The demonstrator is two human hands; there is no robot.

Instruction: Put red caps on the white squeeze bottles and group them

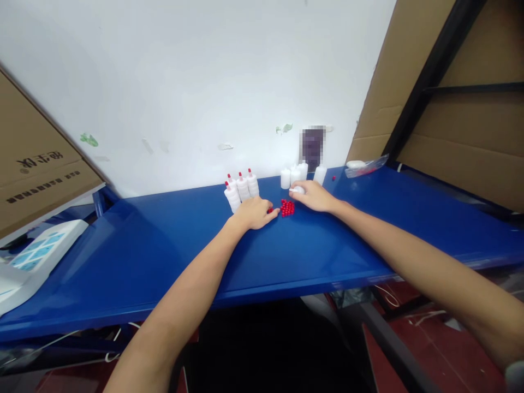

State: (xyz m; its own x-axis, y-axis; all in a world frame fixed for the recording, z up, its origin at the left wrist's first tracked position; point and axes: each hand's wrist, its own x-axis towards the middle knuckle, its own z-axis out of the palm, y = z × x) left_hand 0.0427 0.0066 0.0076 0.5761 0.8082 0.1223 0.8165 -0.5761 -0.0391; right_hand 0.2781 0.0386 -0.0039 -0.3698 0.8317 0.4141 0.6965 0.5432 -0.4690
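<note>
Work appears part-way along. On the blue table, four red-tipped bottles stand grouped beside the left hand; these look complete. At least four plain white bottles stand farther right with no red tip visible and appear outstanding, as does a cluster of loose red caps between the hands.

Left hand: thumb spread away from the fingers, towards the cluster; a little red shows between, but whether anything is pinched cannot be told. Right hand: thumb and fingers closed around a white plastic item, probably a bottle, tilted, just in front of the plain group.

Surroundings: a stray red cap and a clear plastic bag lie beyond the right hand; a white device sits at far left. Obstruction: the left hand conceals some bottle bases; the right hand partly covers its item.
</note>
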